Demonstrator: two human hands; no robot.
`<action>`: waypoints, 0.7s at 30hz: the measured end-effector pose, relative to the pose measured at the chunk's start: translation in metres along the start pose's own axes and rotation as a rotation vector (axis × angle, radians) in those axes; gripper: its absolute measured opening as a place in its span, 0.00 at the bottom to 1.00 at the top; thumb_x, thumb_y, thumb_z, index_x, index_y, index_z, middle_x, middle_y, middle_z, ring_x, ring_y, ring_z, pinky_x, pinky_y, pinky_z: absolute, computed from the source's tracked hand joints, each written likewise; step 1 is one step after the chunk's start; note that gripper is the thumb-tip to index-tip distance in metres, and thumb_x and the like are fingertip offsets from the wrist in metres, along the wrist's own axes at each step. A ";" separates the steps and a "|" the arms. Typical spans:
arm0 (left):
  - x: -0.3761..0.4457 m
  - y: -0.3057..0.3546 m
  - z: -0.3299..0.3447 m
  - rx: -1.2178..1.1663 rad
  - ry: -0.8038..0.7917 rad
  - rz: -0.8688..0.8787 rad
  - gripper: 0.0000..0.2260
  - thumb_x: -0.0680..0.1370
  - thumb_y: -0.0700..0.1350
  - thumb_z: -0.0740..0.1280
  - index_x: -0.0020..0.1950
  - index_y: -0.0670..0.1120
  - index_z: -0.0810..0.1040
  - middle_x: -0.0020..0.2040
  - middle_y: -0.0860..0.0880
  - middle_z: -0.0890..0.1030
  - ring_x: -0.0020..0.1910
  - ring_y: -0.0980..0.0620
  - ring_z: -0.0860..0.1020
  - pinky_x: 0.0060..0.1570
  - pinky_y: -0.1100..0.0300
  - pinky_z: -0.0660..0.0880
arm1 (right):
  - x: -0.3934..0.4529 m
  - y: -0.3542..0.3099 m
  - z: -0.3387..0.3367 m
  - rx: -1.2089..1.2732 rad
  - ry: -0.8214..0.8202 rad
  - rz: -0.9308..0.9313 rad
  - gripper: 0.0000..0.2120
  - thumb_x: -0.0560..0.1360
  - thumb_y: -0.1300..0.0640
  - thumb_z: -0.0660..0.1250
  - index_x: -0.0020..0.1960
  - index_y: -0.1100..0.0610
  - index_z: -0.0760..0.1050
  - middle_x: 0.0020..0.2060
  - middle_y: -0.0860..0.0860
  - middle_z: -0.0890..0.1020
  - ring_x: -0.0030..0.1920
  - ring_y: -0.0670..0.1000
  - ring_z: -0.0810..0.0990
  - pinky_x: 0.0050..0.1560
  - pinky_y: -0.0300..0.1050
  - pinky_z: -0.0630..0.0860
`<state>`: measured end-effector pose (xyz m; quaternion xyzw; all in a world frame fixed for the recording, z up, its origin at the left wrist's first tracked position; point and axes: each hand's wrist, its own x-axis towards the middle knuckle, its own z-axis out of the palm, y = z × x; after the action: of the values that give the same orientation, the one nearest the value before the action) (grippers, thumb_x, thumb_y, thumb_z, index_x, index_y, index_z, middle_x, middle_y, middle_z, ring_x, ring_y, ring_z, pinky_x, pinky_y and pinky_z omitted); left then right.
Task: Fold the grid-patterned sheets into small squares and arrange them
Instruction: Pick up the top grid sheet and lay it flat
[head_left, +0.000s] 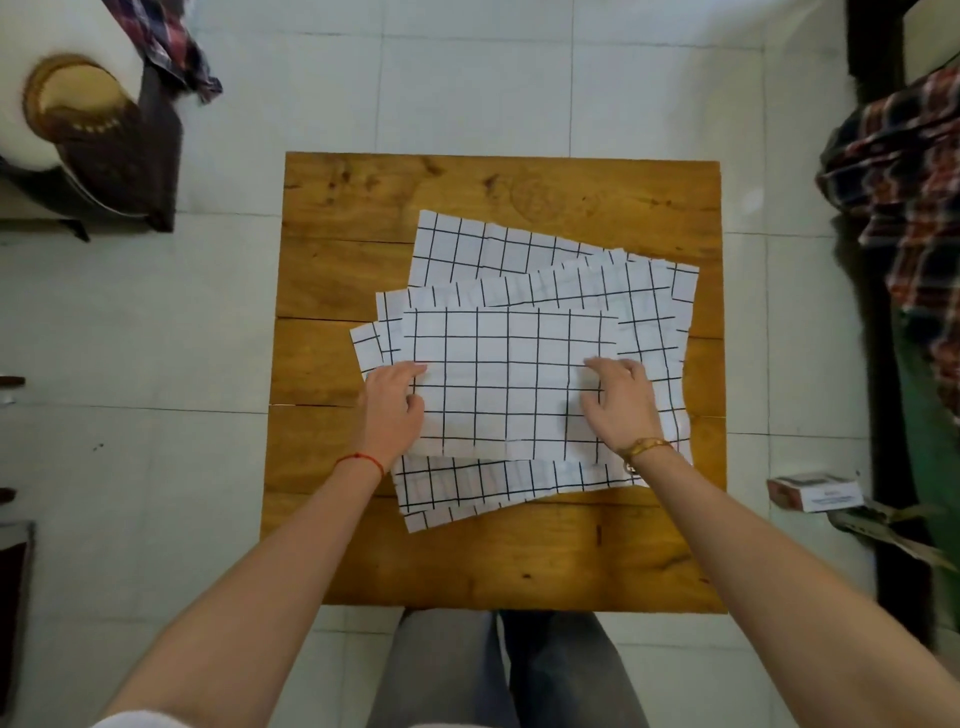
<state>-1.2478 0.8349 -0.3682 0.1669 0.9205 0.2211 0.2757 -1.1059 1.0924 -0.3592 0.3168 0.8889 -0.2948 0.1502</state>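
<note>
While hands (511, 402) press it, top sheet (509, 379) lies w/ long axis left-right.

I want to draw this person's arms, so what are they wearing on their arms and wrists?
Both forearms are bare. The left hand has a thin red string bracelet round its wrist. The right hand has a gold-coloured metal wristband at its wrist, maybe a watch; its face is not clear. A bit of white sleeve shows at the bottom edge on the left arm.
</note>
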 end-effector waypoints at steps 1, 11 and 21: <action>0.007 -0.001 0.002 0.018 -0.001 0.020 0.19 0.78 0.37 0.60 0.68 0.47 0.73 0.67 0.49 0.74 0.69 0.49 0.65 0.69 0.52 0.63 | 0.009 -0.008 0.007 -0.016 0.011 -0.043 0.22 0.74 0.57 0.62 0.68 0.57 0.69 0.64 0.53 0.75 0.68 0.57 0.63 0.66 0.56 0.66; 0.074 -0.005 0.027 0.383 -0.044 0.098 0.35 0.78 0.47 0.65 0.79 0.50 0.48 0.79 0.50 0.49 0.78 0.44 0.48 0.74 0.44 0.56 | 0.079 -0.107 0.086 -0.291 -0.060 -0.352 0.29 0.77 0.53 0.58 0.76 0.56 0.56 0.76 0.53 0.58 0.75 0.60 0.53 0.73 0.59 0.55; 0.091 -0.034 0.048 0.440 -0.055 0.108 0.36 0.79 0.57 0.60 0.79 0.52 0.41 0.79 0.53 0.41 0.78 0.44 0.41 0.73 0.37 0.50 | 0.101 -0.107 0.134 -0.467 -0.031 -0.394 0.26 0.79 0.51 0.52 0.76 0.54 0.55 0.77 0.52 0.55 0.76 0.60 0.50 0.73 0.65 0.51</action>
<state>-1.2980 0.8603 -0.4602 0.2782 0.9284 0.0247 0.2451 -1.2408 0.9907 -0.4636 0.0909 0.9746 -0.1106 0.1723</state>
